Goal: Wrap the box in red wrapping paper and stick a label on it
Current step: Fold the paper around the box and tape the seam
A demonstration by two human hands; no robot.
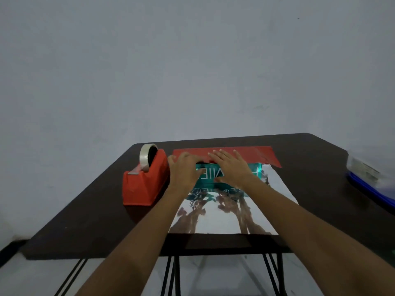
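A teal box (pixel 208 178) with white lettering lies on the wrapping paper (pixel 222 218), whose shiny silver inner side faces up and mirrors my arms. The paper's red outer side (pixel 256 153) shows where the far edge is folded over behind the box. My left hand (pixel 184 169) rests on the box's left end, fingers curled over its far edge at the red flap. My right hand (pixel 232 166) lies flat on the box top, fingers straight and reaching the red flap.
A red tape dispenser (pixel 143 184) with a roll of clear tape (pixel 147 155) stands just left of the box on the dark table (pixel 85 221). A blue tray with a clear packet (pixel 367 174) sits at the right edge. A wall is close behind.
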